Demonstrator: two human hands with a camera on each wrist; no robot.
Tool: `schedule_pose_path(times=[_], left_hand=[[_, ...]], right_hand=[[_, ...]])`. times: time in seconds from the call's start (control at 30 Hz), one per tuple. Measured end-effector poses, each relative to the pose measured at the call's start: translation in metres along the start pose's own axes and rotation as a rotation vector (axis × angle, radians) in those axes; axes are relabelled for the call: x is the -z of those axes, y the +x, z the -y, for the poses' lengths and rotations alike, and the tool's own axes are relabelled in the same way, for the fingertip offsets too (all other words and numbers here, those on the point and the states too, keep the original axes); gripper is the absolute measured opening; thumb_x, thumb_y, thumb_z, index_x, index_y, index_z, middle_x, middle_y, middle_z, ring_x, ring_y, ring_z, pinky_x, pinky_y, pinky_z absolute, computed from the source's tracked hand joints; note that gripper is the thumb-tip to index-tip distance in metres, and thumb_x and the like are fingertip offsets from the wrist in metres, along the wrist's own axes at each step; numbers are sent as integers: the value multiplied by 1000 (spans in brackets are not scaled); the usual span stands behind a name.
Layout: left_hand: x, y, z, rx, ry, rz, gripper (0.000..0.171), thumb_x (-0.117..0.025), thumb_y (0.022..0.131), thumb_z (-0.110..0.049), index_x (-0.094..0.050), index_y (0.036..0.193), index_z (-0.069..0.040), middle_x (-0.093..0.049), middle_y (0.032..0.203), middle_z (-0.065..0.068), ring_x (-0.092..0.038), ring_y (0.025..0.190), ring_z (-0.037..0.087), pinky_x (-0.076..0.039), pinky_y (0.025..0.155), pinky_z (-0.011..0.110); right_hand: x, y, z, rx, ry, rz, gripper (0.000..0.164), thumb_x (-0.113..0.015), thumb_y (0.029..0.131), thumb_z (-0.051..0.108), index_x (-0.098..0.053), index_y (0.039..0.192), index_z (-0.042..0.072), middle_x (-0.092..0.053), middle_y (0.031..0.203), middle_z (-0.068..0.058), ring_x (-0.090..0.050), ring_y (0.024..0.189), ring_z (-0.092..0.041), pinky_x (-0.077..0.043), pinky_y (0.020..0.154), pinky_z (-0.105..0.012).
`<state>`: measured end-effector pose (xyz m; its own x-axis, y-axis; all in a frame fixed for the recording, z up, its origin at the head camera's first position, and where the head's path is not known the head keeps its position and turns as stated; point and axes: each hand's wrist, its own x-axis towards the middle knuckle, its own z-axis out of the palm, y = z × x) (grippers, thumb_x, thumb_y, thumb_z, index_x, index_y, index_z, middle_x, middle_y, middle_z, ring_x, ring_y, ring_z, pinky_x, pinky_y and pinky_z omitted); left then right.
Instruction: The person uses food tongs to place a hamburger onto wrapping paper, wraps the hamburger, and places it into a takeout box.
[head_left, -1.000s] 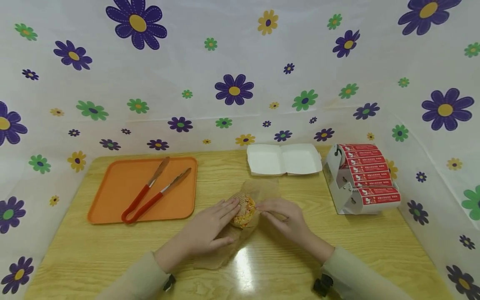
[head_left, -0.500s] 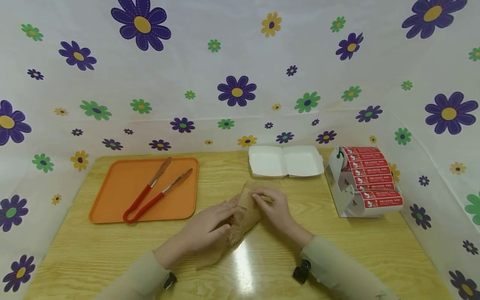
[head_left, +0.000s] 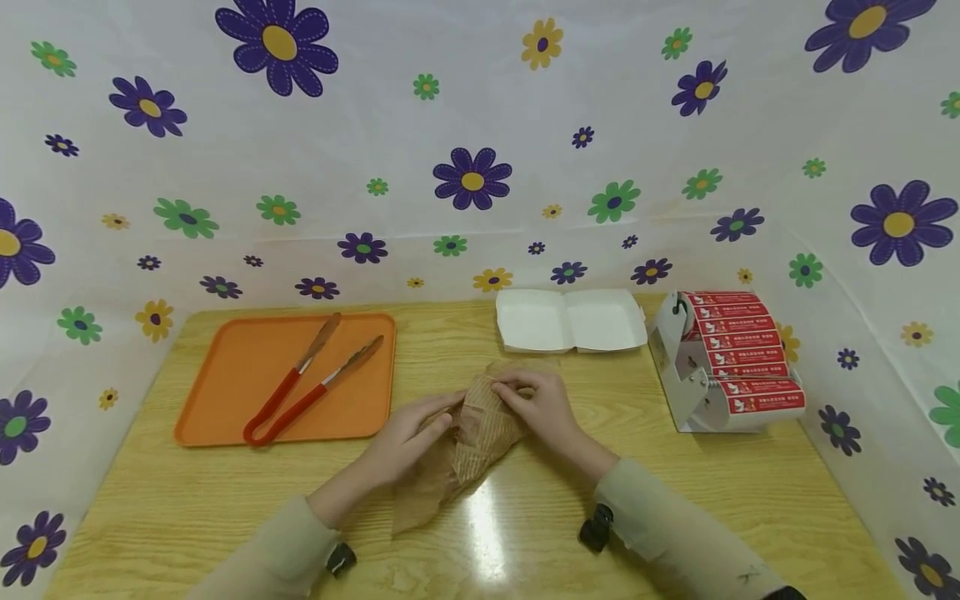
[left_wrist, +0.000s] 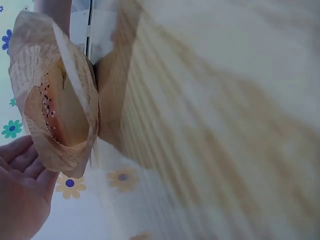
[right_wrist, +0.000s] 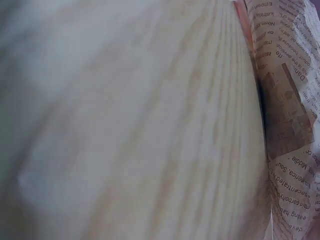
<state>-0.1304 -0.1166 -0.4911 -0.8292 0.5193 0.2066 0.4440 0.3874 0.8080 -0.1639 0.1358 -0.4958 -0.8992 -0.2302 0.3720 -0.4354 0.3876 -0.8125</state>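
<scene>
A sheet of printed brown wrapping paper [head_left: 487, 433] lies folded over a bun in the head view. In the left wrist view the seeded bun [left_wrist: 72, 112] shows through the paper's open side. My left hand [head_left: 401, 442] is at the left side of the wrapped bun, its loosely extended fingers touching the paper. With thumb and fingers, my right hand [head_left: 547, 412] pinches the folded paper at its upper right. Print on the paper [right_wrist: 290, 115] shows close up in the right wrist view, where the right hand is out of sight.
An orange tray [head_left: 217, 375] at the left bears red-handled tongs [head_left: 288, 404]. An open white box [head_left: 570, 321] stands at the back. At the right is a dispenser [head_left: 675, 358] with a roll of red-and-white labels [head_left: 738, 333]. A flowered sheet hangs behind the table.
The right hand has drawn the paper up and left over the bun, whose top was uncovered before. My left hand has slid from the bun's top to its left side.
</scene>
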Motion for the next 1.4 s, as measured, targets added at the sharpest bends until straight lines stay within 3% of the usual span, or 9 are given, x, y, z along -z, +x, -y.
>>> schedule_pose_path(times=[0.13, 0.27, 0.43, 0.57, 0.7, 0.97, 1.17, 1.4], left_hand=[[-1, 2, -4, 14, 117, -29, 47, -56, 110, -21, -55, 153, -4, -58, 156, 19, -55, 146, 40, -44, 122, 60], [-3, 3, -9, -89, 355, -32, 53, -62, 107, -23, -54, 154, -2, -54, 160, 18, -53, 147, 39, -45, 122, 58], [-7, 3, -18, -264, 614, 57, 57, -59, 108, -30, -52, 154, 2, -52, 161, 18, -51, 150, 33, -43, 125, 50], [-10, 1, -22, -296, 725, 131, 60, -54, 110, -34, -48, 156, 3, -47, 164, 20, -45, 155, 33, -40, 128, 48], [-11, -1, -22, -261, 786, 196, 64, -48, 112, -39, -42, 160, 3, -41, 168, 20, -38, 159, 33, -35, 131, 47], [-16, -6, -20, -187, 799, 297, 76, -39, 112, -51, -29, 165, 3, -26, 174, 20, -26, 164, 33, -27, 134, 46], [-19, -7, -19, -215, 842, 291, 79, -41, 111, -53, -31, 164, 5, -27, 173, 23, -28, 163, 34, -28, 134, 46], [-19, -8, -19, -239, 846, 281, 80, -45, 110, -54, -33, 163, 5, -29, 172, 24, -29, 162, 36, -30, 133, 45]], right_hand=[[0, 3, 0, -26, -18, 16, 10, -80, 93, 2, -83, 101, -2, -83, 95, -17, -80, 84, -31, -68, 78, -32], [-1, 5, -1, -16, -50, 37, 11, -81, 92, 4, -83, 102, -1, -83, 97, -16, -80, 86, -31, -68, 80, -34], [-3, 8, -2, -6, -91, 67, 11, -80, 93, 6, -83, 102, -1, -83, 100, -15, -81, 90, -29, -68, 82, -35], [-4, 11, -2, -5, -111, 77, 11, -81, 93, 7, -83, 100, 0, -83, 100, -15, -81, 91, -29, -68, 81, -37], [-5, 12, -2, -10, -133, 77, 10, -82, 91, 7, -83, 99, 1, -83, 98, -14, -80, 88, -27, -68, 80, -35], [-7, 12, 5, -49, -216, 8, 13, -87, 87, 13, -84, 97, 5, -83, 90, -10, -76, 75, -19, -61, 69, -22], [-8, 14, 10, -158, -309, -37, 26, -93, 82, 23, -84, 100, 7, -81, 81, -6, -74, 70, -16, -60, 64, -26], [3, 18, 8, -317, -261, -37, 22, -88, 89, 23, -83, 102, 6, -82, 86, -9, -77, 78, -23, -63, 71, -34]])
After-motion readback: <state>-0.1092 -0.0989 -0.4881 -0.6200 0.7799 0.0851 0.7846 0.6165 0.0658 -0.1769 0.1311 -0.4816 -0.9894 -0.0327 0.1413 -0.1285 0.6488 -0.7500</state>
